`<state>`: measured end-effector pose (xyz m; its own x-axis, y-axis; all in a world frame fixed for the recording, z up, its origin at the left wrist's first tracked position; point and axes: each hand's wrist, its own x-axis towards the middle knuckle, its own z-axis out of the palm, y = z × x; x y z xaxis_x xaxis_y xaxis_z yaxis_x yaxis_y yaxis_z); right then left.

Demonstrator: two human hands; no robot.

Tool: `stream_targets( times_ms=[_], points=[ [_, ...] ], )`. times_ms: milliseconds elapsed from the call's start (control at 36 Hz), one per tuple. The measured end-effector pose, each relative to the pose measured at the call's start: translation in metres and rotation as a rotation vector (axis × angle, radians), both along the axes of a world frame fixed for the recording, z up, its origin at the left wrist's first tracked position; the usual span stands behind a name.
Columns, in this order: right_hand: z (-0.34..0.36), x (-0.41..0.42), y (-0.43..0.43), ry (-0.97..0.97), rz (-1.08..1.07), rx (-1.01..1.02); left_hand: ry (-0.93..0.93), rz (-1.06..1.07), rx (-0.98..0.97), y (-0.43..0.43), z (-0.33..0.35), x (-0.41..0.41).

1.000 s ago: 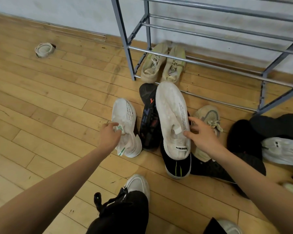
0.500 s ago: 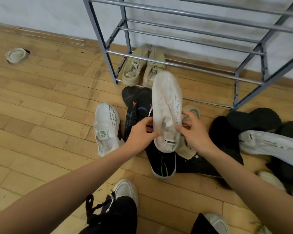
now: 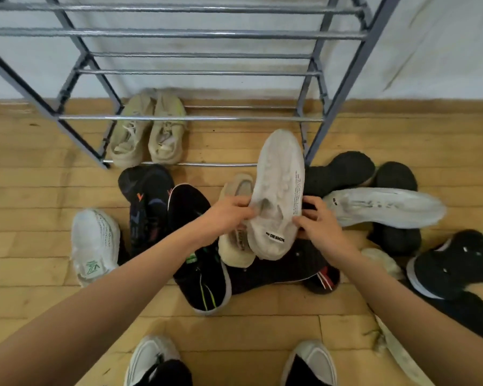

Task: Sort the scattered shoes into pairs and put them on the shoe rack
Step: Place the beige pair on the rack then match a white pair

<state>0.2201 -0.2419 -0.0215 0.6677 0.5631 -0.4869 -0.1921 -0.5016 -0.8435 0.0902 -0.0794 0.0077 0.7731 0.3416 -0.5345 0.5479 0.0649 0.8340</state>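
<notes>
**Both hands on the white sneaker now**

Head view: A second ago my left hand was on the white knit sneaker with a green logo. It has since left that shoe on the wooden plank floor and joined my right hand on the white knit sneaker with a black DESIGN label. That shoe has come up off the pile and shifted to the right.

My left fingers are curled round its collar on the left side. My right fingers and thumb pinch its right edge near the heel. The shoe is upper side up, heel toward me, with its toe pointing at the grey metal shoe rack, close to the right front leg.

A pair of beige lace-up sneakers sits side by side on the rack's lowest rails, at the left end. Just below the held shoe lies a single beige sneaker. Left of that are a black sneaker with neon-green stripes and a black sneaker with orange marks.

To the right, a white-soled shoe lies on its side, sole toward me, among several black shoes.

The toes of my own white shoes show at the bottom edge.
</notes>
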Motion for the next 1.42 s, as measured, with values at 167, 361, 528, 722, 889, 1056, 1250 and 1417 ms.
stream_targets(
  times_ms=[167, 361, 528, 722, 889, 1056, 1250, 1417],
  points=[
    [-0.005, 0.04, -0.028, 0.155, -0.076, -0.08, 0.116, -0.067, 0.001, -0.028, -0.024, 0.057],
    [-0.036, 0.088, -0.047, 0.271, -0.755, -0.132, 0.166, -0.096, 0.383, -0.048, -0.061, 0.065],
    [-0.049, 0.096, -0.046, 0.498, -0.865, 0.053, 0.066, -0.117, 0.504, -0.049, -0.059, 0.063],
    [-0.038, 0.084, -0.051, 0.455, -0.944, 0.141, 0.04, -0.168, 0.588, -0.054, -0.052, 0.059],
    [-0.005, 0.064, -0.06, 0.355, -0.85, 0.294, -0.003, -0.139, 0.716, -0.054, -0.037, 0.059],
    [0.018, 0.029, -0.054, 0.306, -0.519, 0.316, -0.138, 0.079, 0.197, -0.059, -0.002, 0.061],
    [0.029, 0.006, -0.038, 0.253, -0.112, 0.215, -0.019, 0.048, -0.125, -0.04, 0.008, 0.041],
    [0.024, 0.009, -0.026, -0.1, 0.04, -0.111, -0.149, 0.217, -0.429, -0.017, 0.002, 0.002]
  ],
)
